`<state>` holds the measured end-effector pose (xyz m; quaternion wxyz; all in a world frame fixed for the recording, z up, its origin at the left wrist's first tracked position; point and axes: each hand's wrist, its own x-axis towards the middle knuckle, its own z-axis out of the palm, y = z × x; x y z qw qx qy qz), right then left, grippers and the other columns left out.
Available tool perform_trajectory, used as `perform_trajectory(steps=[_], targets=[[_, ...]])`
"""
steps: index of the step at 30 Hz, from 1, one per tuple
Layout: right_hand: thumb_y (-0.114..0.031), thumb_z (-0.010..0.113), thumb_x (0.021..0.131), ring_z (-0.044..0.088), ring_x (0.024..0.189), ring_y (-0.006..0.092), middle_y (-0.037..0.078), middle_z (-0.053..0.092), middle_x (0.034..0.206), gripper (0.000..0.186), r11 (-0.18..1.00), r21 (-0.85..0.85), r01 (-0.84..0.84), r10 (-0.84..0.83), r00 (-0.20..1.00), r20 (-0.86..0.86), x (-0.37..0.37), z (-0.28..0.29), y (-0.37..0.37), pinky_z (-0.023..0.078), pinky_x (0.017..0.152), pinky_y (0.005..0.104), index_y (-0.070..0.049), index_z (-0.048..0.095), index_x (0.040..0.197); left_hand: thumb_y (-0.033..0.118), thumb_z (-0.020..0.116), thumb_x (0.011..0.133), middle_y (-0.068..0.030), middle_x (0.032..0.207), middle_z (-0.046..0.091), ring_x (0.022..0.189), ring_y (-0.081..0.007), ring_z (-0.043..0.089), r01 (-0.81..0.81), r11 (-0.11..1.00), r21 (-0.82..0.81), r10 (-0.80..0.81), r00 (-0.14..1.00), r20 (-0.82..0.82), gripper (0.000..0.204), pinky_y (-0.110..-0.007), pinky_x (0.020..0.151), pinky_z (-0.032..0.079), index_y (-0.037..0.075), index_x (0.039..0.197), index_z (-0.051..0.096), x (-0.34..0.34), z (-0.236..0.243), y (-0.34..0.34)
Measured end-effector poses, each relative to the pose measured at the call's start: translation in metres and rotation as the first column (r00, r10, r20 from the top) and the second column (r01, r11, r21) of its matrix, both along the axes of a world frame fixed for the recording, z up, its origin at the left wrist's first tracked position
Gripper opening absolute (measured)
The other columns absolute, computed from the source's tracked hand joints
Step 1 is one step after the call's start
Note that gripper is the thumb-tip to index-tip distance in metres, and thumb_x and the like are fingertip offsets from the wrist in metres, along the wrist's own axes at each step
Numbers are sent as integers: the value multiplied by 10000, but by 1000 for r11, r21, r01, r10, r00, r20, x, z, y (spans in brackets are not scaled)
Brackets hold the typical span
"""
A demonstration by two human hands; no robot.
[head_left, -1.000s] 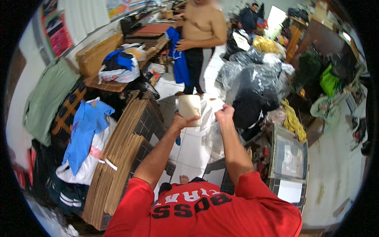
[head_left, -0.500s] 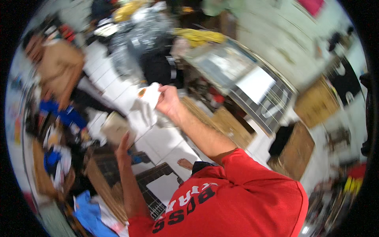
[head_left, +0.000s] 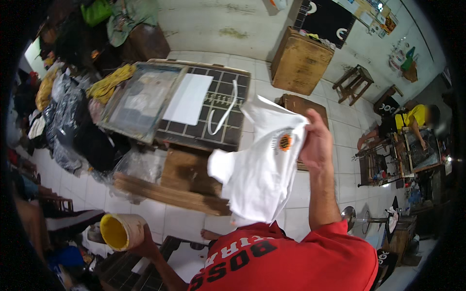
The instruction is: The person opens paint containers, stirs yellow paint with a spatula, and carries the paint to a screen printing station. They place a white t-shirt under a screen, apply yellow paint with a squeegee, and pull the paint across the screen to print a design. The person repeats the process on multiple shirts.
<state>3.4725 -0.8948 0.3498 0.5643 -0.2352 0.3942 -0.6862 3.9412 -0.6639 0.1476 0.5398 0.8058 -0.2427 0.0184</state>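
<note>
Raised in front of me, my right hand (head_left: 316,144) grips a small white shirt (head_left: 262,162) by its edge. The shirt hangs down loosely, and a round orange and black print shows near my fingers. Low on the left, my left hand (head_left: 144,244) is wrapped round the side of a whitish tub (head_left: 136,230). Yellow coats the inside of the tub, whose mouth faces left; most of my left fingers are hidden behind it.
A dark gridded board (head_left: 225,119) holds a white sheet (head_left: 189,99) and a white strip. Beside it rests a framed screen (head_left: 141,102). Wooden boxes (head_left: 303,60) and a stool (head_left: 352,83) stand beyond. At right, a person in yellow (head_left: 415,119) works over another frame.
My view has swung to the right, and the blur has cleared. The white shirt now hangs spread out nearer my chest. The tub's yellow inside has come into sight.
</note>
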Motion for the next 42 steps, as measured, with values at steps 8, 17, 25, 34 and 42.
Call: perform_trajectory(steps=[8, 17, 25, 34, 42], targets=[[22, 422, 877, 642, 1000, 242, 132, 636, 1072, 386, 963, -57, 262, -266, 960, -90, -265, -31, -83, 542, 919, 401, -56, 479, 1250, 19, 853, 824, -182, 1240, 696, 1066, -280, 686, 320, 917, -237, -337, 941, -33, 552, -416, 964, 589, -59, 1312, 607, -162, 12, -261], [-2, 441, 899, 634, 949, 239, 107, 596, 1042, 376, 904, -9, 428, -426, 897, -119, -401, -54, -255, 551, 864, 414, -80, 468, 1266, -27, 877, 740, -200, 1372, 581, 1179, -303, 631, 500, 835, -229, -521, 852, -39, 807, -435, 1028, 533, -42, 1428, 455, -308, 30, -459], [2, 427, 913, 549, 829, 208, 62, 504, 948, 353, 861, 40, 507, -502, 860, -94, -484, -81, -510, 551, 802, 395, -77, 471, 1254, -46, 836, 766, -212, 1432, 517, 1272, -318, 566, 515, 819, -254, -503, 856, 114, 899, -458, 1099, 481, -4, 1514, 338, -385, 10, -689], [-37, 405, 922, 591, 962, 278, 112, 526, 1037, 351, 855, -116, 506, -506, 862, 30, -564, -74, -809, 550, 904, 468, -53, 462, 1267, -22, 873, 737, -184, 1365, 593, 1175, -308, 617, 537, 820, -197, -549, 836, -9, 831, -432, 1063, 490, -17, 1450, 448, -422, 62, -930], [-275, 508, 1024, 573, 865, 155, 10, 589, 917, 327, 857, -149, 493, -515, 826, -229, -717, -138, -1174, 509, 815, 345, -18, 622, 1191, 36, 958, 654, -185, 1456, 503, 1299, -319, 546, 301, 921, -246, -337, 934, -121, 1132, -444, 1152, 438, 1, 1550, 266, -470, 17, -1076]])
